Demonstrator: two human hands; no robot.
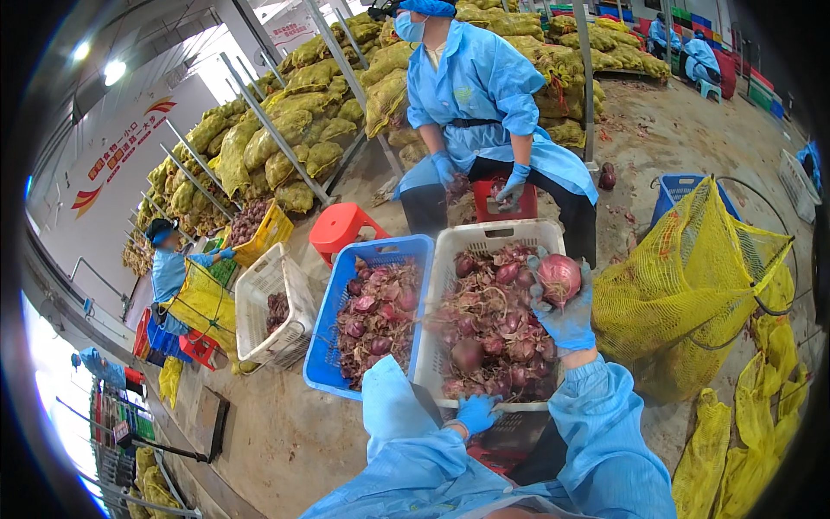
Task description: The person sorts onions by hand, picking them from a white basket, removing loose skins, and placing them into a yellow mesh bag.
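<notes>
The gloved left hand [475,413] rests low at the near rim of the white crate [450,251], fingers curled; whether it grips anything cannot be told. The gloved right hand [566,313], raised over that crate's right edge, cups a red onion [558,277] in half-closed fingers. The onion is round, purple-pink, its papery skin glossy.

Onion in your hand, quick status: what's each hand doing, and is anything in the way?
Right hand gripping a red onion above the white crate. Left hand low at the crate's near edge, apparently empty. Nothing blocking.
</notes>
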